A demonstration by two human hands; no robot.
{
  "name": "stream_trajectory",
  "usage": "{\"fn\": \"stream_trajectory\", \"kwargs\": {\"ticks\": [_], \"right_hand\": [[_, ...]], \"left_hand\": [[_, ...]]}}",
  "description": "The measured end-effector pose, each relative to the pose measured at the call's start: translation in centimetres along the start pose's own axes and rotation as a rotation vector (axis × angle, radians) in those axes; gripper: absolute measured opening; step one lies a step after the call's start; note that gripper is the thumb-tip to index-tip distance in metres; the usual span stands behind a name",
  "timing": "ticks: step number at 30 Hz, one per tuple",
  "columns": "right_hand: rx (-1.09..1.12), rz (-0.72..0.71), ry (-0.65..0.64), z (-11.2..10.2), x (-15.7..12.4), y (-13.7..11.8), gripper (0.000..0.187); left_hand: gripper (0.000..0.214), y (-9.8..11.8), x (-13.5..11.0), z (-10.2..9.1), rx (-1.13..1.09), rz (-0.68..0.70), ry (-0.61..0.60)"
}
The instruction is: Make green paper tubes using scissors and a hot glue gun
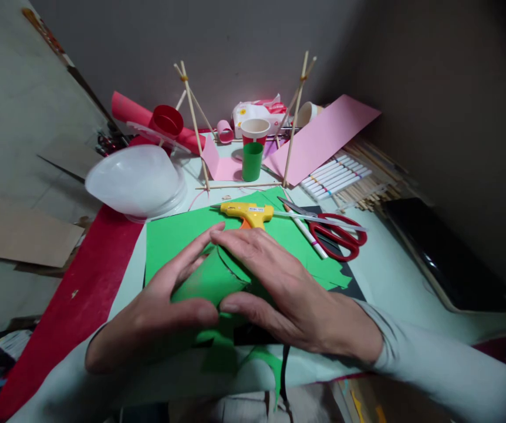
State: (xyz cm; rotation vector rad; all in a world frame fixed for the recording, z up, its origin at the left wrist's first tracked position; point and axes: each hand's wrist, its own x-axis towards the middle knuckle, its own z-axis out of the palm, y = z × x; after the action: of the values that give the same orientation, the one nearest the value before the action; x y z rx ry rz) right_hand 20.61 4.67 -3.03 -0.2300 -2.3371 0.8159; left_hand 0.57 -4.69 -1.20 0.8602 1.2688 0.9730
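Note:
My left hand [156,311] and my right hand [288,288] both curl round a piece of green paper [209,279] rolled into a cone shape. The fingertips of the two hands meet at the cone's far tip. The cone rests over a larger green sheet [169,235] on the table. A yellow glue gun [246,212] lies just beyond my fingers on that sheet. Red-handled scissors [338,235] and a pencil [308,232] lie to the right of the glue gun.
A stick frame [195,126] stands at the back, with a green cup [252,161] and a red and white cup [255,130] inside it. A clear plastic bowl [136,179], a red sheet [77,299], pink paper [323,138], markers [336,173] and bundled sticks [378,185] surround the work.

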Motion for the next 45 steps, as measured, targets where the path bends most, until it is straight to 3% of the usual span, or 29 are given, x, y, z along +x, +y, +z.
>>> {"fn": "stream_trajectory", "kwargs": {"ticks": [3, 7, 20, 29, 38, 45], "right_hand": [[-0.103, -0.064, 0.055, 0.3, -0.1, 0.2, 0.059], [-0.168, -0.102, 0.031, 0.6, -0.1, 0.2, 0.059], [-0.177, -0.099, -0.103, 0.3, -0.6, 0.3, 0.075], [-0.111, -0.167, -0.047, 0.1, -0.6, -0.2, 0.066], [0.024, -0.169, -0.084, 0.0, -0.1, 0.0, 0.075], [0.029, -0.143, -0.050, -0.7, -0.6, -0.3, 0.086]], "left_hand": [[0.102, -0.3, 0.4, -0.2, 0.268, 0.055, 0.055], [0.083, 0.0, 0.6, 0.3, 0.440, 0.109, 0.063], [0.055, 0.5, 0.2, 0.8, 0.472, 0.247, 0.037], [0.068, 0.5, 0.4, 0.8, 0.529, 0.235, 0.059], [0.059, 0.1, 0.7, 0.8, 0.592, 0.306, 0.093], [0.080, -0.5, 0.8, 0.7, 0.695, 0.227, 0.214]]}}
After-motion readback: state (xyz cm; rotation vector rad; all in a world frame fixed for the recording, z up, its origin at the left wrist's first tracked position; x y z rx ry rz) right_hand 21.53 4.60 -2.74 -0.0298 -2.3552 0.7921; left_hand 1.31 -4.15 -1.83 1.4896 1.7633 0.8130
